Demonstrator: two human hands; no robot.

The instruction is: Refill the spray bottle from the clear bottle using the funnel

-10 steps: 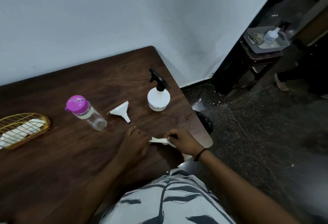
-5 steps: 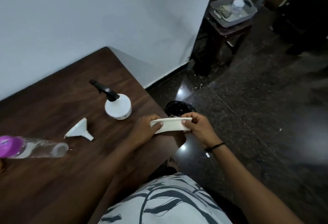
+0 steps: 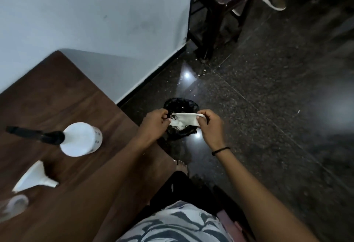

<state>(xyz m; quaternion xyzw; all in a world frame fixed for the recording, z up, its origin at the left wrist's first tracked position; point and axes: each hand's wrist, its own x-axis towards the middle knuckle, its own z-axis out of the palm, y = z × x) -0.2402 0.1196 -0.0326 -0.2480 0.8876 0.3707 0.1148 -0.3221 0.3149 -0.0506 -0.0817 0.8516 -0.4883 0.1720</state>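
Note:
A white spray bottle (image 3: 81, 139) with a black trigger head stands on the brown table (image 3: 57, 98) at the left. The white funnel (image 3: 31, 177) lies on its side just below it. The base of the clear bottle (image 3: 14, 204) shows at the left edge, lying down. Off the table's right edge, my left hand (image 3: 156, 124) and my right hand (image 3: 209, 124) both pinch a folded white tissue (image 3: 188, 120) and hold it over a small bin.
A small bin with a black liner (image 3: 181, 105) stands on the dark polished floor beside the table corner, with crumpled white paper inside. A dark wooden stool (image 3: 216, 17) carrying a grey tray stands by the wall at the top. Someone's shoe (image 3: 273, 2) is beyond it.
Both hands lifted the tissue off the table and carried it right, out over the bin. The view swung right, so the bottles and funnel slid to the left edge.

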